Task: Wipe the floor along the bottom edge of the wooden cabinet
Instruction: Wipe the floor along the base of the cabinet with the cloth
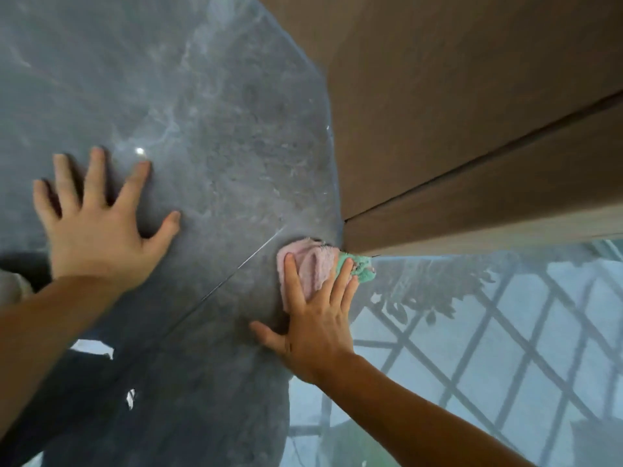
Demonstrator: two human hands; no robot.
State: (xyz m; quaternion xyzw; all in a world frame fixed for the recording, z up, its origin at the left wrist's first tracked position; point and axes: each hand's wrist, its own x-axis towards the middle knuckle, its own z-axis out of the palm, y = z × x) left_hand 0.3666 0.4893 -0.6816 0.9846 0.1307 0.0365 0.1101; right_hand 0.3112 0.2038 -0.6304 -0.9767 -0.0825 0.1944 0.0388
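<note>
Grey glossy floor (pixel 202 96) fills most of view. Wooden cabinet (pixel 472 112) upper R, bottom edge meets floor. L hand (pixel 97 227) flat on floor, fingers spread wide. R hand (pixel 313 325) presses pink/green cloth (pixel 310 264) w/ straight fingers, cloth touching cabinet corner.

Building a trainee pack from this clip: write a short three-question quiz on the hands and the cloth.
1. True or false: the left hand grips the cloth.
2. Which hand presses the cloth on the floor? A left; B right; C both.
3. Fill in: the cloth lies at the bottom corner of the wooden ____.
Key: 1 false, it lies flat on bare floor, fingers spread. 2 B, the right hand. 3 cabinet.
</note>
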